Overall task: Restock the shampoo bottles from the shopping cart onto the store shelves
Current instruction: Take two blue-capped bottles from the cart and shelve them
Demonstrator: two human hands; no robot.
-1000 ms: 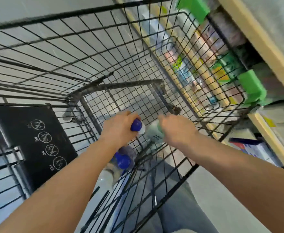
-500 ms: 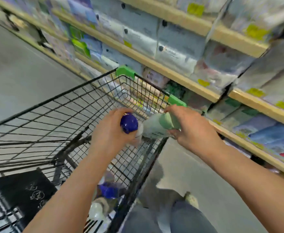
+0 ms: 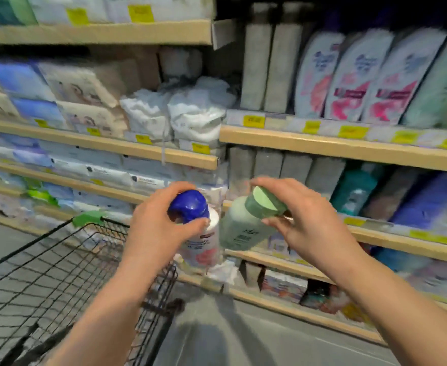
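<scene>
My left hand grips a white shampoo bottle by its blue cap, holding it in the air above the cart's right corner. My right hand holds a pale green bottle by its green cap, right beside the white one. Both bottles hang in front of the wooden store shelves. White bottles with pink labels stand on the upper right shelf. The black wire shopping cart sits at the lower left; its contents are out of view.
Grey boxes stand left of the pink-label bottles. Teal and purple bottles fill the shelf below on the right. White and blue packs fill the left shelves. Grey floor lies between me and the shelving.
Both hands lifted the two bottles out of the cart basket and up toward the shelves. My view swung from the cart up to the shelving.
</scene>
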